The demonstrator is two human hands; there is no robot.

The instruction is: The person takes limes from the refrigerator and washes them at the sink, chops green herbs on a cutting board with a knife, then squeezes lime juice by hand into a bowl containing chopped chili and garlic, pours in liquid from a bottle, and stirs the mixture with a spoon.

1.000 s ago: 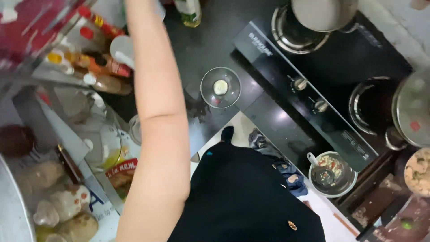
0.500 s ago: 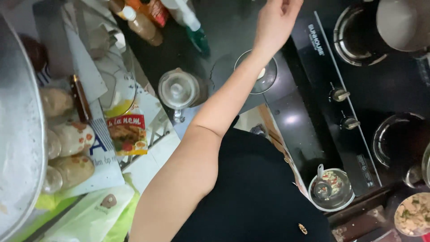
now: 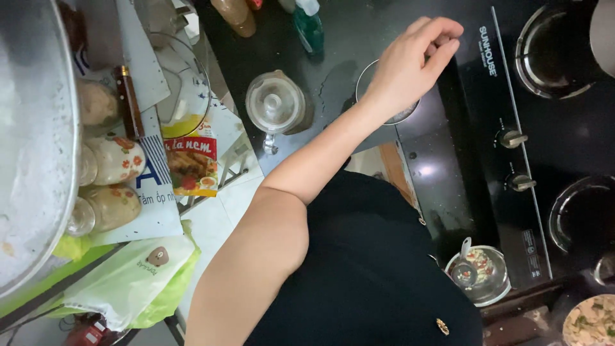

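Observation:
My left hand [image 3: 413, 67] reaches out over the dark counter [image 3: 333, 45], right at the left edge of the black glass gas stove [image 3: 467, 160]. Its fingers are curled, with the thumb pinched against the fingertips, and nothing shows between them. Under the palm lies a round glass lid [image 3: 368, 80], mostly hidden by the hand. A clear glass jar with a lid [image 3: 277, 106] stands just left of my forearm. My right hand is out of view. My black top fills the lower middle.
Two stove knobs [image 3: 514, 138] sit between burners with pots. A small metal bowl with a spoon [image 3: 477, 274] and a bowl of food [image 3: 589, 320] lie at the lower right. Bottles [image 3: 309, 25] stand at the top. A shelf on the left holds a food packet [image 3: 191, 163], floral jars [image 3: 115, 160], a knife [image 3: 128, 102] and a large metal basin [image 3: 32, 128].
My left arm has swung from the bottles at the upper left to the right. The hand now sits over the glass lid beside the stove, fingers curled. The view has shifted too.

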